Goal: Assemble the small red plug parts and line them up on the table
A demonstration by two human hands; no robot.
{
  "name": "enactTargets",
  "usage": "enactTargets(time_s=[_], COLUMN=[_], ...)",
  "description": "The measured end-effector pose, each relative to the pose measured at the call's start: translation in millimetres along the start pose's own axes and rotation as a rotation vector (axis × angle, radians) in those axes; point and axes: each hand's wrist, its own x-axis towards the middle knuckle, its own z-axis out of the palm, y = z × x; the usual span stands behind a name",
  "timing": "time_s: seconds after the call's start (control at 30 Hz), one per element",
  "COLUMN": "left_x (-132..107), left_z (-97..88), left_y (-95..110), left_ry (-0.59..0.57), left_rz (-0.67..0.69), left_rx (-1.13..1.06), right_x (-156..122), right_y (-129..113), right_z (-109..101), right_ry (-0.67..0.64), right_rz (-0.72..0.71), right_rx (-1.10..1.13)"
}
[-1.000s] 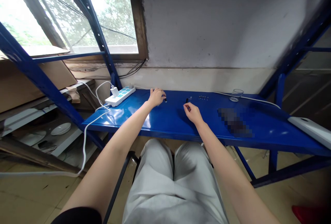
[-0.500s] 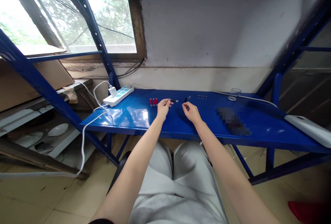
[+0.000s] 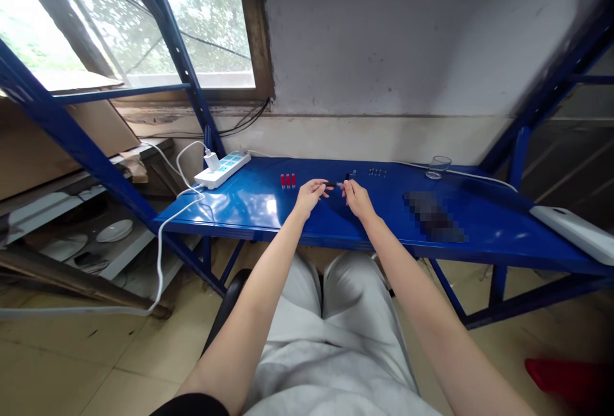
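Your left hand hovers just above the blue bench, its fingers pinched on one end of a small dark rod-like piece, which lies roughly level and points toward your other hand. Your right hand sits just beside it, fingertips meeting the other end of that same piece; its fingers are curled in, and whether it also grips a second small dark part at its tip is too fine to make out. The two hands are close together near the middle of the bench.

To the left of your left hand, three small red pieces stand in a short row on the bench. Farther left, a white power strip lies at an angle with a white plug and cable running off the edge. Behind your right hand is a row of tiny dark parts. A clear glass stands near the back edge on the right, and a white flat object rests at the far right end.
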Motion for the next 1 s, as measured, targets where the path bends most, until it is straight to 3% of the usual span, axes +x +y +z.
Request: enactTargets(time_s=[0.43, 1.0], left_x=[-1.5, -1.5], left_z=[4.5, 6.4], left_y=[0.7, 2.9], left_ry=[-0.016, 0.01], left_rz=[0.015, 0.0], left_rx=[0.097, 0.086], right_x=[0.1, 2.2], right_y=[0.6, 2.4], right_z=[2.6, 6.2], right_ry=[-0.068, 0.001], right_rz=[-0.015, -0.08], right_rx=[-0.034, -0.169])
